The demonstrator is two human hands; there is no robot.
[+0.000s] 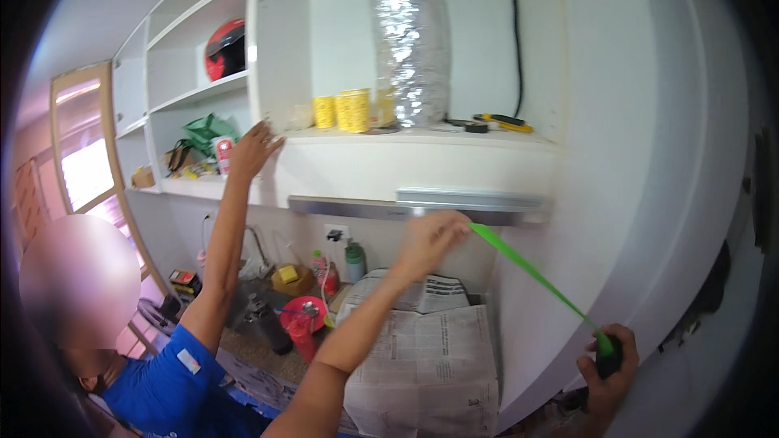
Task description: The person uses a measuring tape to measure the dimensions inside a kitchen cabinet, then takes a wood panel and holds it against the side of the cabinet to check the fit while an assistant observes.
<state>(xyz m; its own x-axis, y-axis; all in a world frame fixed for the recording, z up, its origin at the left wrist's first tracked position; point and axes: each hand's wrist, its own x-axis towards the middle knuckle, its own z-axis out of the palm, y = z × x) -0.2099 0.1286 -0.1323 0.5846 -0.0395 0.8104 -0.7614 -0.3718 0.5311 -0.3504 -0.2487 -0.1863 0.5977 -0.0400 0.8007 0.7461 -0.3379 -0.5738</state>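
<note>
A green tape measure blade is stretched slantwise between my hands, below the right end of the cabinet. My left hand, slightly blurred, pinches its free end just under the metal range hood front. Lower and to the right, my right hand is closed around the dark tape measure case, beside the edge of the white side panel. A co-worker's hand rests against the cabinet's lower shelf edge, left of my left hand.
On the open shelf stand a silver foil duct, yellow cups and yellow-black tools. Newspaper covers something below. Bottles and a red basin crowd the counter. A co-worker in a blue shirt stands at left.
</note>
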